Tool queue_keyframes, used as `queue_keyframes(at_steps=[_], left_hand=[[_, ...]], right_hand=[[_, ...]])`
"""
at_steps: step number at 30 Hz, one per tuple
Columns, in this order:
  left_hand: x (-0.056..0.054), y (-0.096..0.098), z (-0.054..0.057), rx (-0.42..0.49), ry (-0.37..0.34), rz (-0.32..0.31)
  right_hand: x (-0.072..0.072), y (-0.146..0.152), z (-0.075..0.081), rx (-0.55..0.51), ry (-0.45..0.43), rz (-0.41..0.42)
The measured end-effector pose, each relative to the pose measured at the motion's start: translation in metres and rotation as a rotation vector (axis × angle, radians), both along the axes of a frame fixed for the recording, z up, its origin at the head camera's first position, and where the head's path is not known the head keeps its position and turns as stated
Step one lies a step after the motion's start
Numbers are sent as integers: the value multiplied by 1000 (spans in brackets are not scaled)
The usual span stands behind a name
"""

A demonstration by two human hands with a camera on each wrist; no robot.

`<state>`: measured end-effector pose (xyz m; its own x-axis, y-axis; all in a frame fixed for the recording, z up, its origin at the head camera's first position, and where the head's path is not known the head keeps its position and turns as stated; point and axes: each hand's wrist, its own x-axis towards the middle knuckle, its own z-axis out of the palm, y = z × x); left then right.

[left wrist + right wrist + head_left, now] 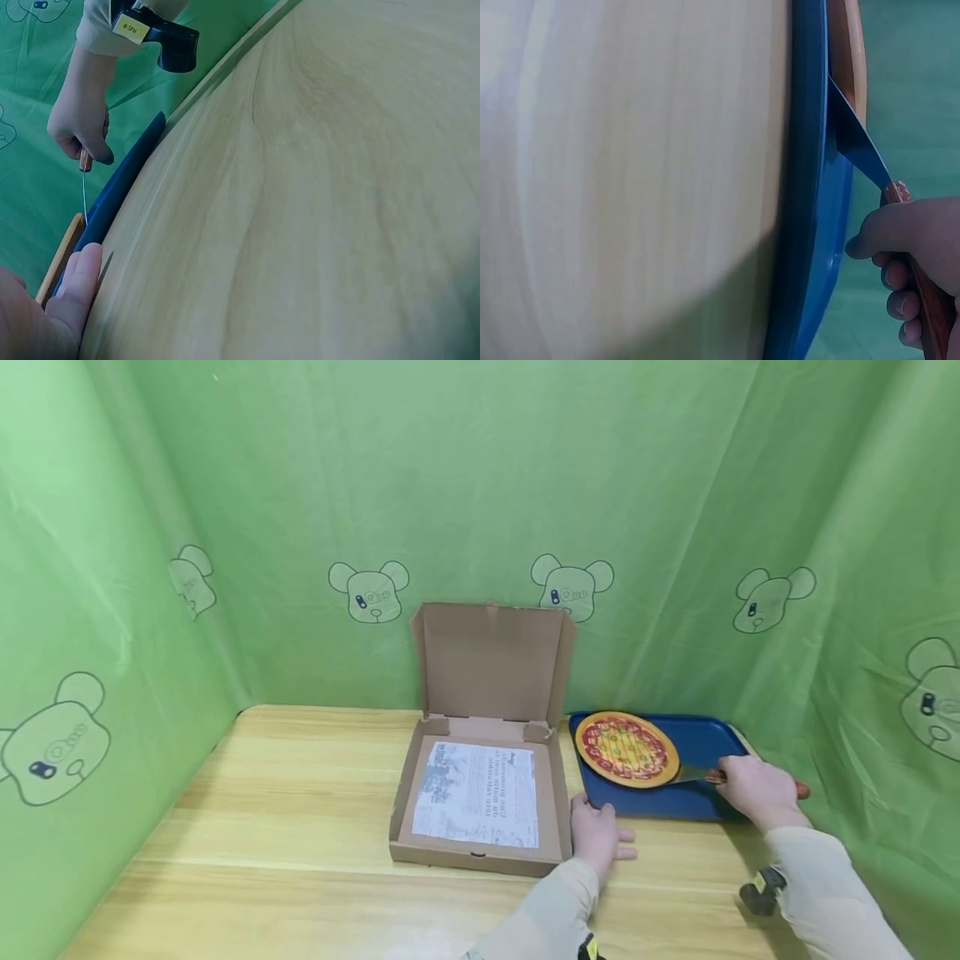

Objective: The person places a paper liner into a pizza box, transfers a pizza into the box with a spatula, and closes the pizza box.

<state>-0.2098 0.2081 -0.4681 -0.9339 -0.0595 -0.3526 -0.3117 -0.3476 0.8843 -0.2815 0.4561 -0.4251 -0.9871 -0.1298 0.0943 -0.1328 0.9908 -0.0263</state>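
Observation:
My right hand (757,789) grips the wooden handle (930,307) of a metal spatula (862,146). The blade reaches under the right side of a round toy pizza (628,749), whose rim looks slightly raised in the wrist views. Beneath the pizza lies a blue tray (701,743). At the tray's front left corner is my left hand (596,835), its visible fingers (84,270) fairly straight and against the tray's edge. Just left of that hand stands an open cardboard pizza box (551,827) with printed paper (476,793) on its floor; its lid (491,664) stands up at the back.
The light wooden table (300,793) extends left of the box and in front of it. Green cloth (480,485) with bear-head drawings hangs behind and on both sides. A dark camera (761,892) is strapped at the right wrist.

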Motion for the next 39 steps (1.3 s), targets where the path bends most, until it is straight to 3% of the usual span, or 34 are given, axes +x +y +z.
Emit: queue_keyframes(at_steps=[12,20,27,39], left_hand=[[1,-5,6,14,-30,5],[10,-9,15,34,-48,-24],[12,-19,39,26,-43,-73],[8,-51,84,82,109,-101]], right_hand=[[10,8,23,6,15,13],[21,17,31,-6,19,-2],[30,25,37,-17,28,-33],[40,32,58,7,7,-57]])
